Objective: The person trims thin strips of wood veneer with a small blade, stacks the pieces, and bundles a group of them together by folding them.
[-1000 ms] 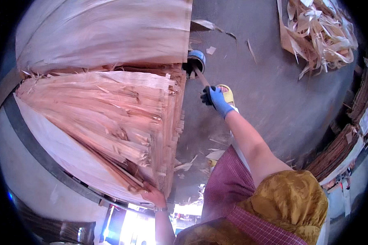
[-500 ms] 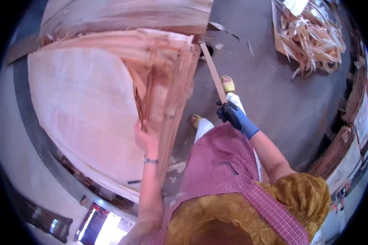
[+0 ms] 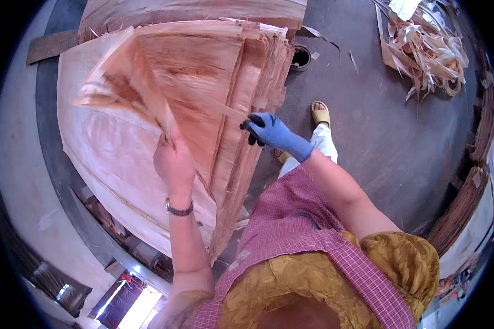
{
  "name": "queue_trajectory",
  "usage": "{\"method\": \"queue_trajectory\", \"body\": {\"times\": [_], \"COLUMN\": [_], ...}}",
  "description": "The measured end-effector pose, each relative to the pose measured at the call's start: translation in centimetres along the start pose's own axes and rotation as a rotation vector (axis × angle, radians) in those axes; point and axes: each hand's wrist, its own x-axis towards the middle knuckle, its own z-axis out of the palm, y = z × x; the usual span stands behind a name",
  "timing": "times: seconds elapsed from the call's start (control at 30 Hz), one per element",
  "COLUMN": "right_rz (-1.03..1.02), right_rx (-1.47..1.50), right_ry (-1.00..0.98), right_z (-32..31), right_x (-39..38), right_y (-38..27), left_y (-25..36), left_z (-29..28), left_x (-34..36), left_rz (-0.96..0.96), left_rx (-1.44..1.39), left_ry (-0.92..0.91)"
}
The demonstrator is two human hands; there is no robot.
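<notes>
A wide stack of thin wood veneer sheets [image 3: 107, 151] fills the left half of the view, its layered edges ragged on the right side. My bare left hand [image 3: 174, 163], with a watch on the wrist, is closed on the edge of the top veneer sheet [image 3: 142, 71]. That sheet is folded up and back toward the left, partly blurred, baring reddish veneer beneath. My right hand [image 3: 266, 131], in a blue and black glove, grips a flat wooden stick [image 3: 228, 111]. The stick points left over the stack, its far end blending into the veneer.
Another veneer stack [image 3: 197, 10] lies beyond this one. A heap of torn veneer strips [image 3: 422, 55] sits on the floor at far right. Near the stack's far corner is a dark round opening or container [image 3: 300, 57]. More stacked sheets [image 3: 458, 205] line the right edge.
My left hand has moved left and up, folding the sheet's edge back. My right hand has swung the stick from above the floor to over the stack.
</notes>
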Motion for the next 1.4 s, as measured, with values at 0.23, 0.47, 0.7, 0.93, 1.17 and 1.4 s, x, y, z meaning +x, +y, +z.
{"method": "queue_trajectory", "body": {"times": [0.23,0.47,0.7,0.93,1.17,1.4], "right_rz": [0.029,0.002,-0.076,-0.095,-0.016,-0.261], "right_rx": [-0.15,0.327,0.383,0.264,0.29,0.373], "right_ry": [0.415,0.339,0.425,0.466,0.531,0.762], "right_z": [0.9,1.9,2.2,1.2,-0.4,-1.3], "right_x": [-2.8,-1.3,0.2,1.7,-1.3,-0.8], "right_y": [2.6,2.2,2.7,3.9,3.8,3.8], "left_y": [2.9,4.8,5.0,5.7,5.6,3.1], "left_z": [5.4,8.0,9.6,14.3,14.3,12.6], "left_x": [1.6,1.5,0.4,0.2,0.0,-2.5], "left_rz": [-0.039,-0.016,0.001,0.078,0.068,0.155], "left_rx": [0.186,0.311,0.303,0.452,0.486,0.223], "left_ry": [-0.229,-0.356,-0.226,-0.275,-0.284,-0.211]}}
